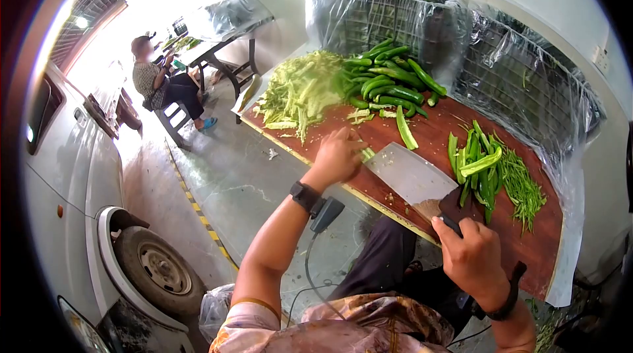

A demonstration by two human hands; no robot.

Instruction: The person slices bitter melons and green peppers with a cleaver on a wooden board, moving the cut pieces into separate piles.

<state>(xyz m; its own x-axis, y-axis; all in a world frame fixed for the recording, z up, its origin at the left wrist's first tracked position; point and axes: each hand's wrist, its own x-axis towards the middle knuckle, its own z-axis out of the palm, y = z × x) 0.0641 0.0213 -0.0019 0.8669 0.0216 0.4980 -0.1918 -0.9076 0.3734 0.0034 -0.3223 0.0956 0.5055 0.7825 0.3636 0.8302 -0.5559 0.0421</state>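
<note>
My right hand (471,257) is wrapped round the dark handle of a broad cleaver (412,175), whose blade lies low over the red-brown board. My left hand (339,155) is at the board's front edge, its fingers closed by a small pale green piece (368,154) at the blade's far end; the grip is partly hidden. Beyond the hands, a split green pepper (405,128) lies near a heap of whole peppers (389,76). Pale green cores (303,89) are piled at the left. Pepper halves (481,161) lie right of the blade, beside thin green shreds (523,185).
Plastic-covered crates (527,82) stand behind the red-brown board (461,112). At the far left, a seated person (158,79) is at another table (204,49). A white vehicle (72,175) stands on the left. A cable (308,267) hangs from my left wrist.
</note>
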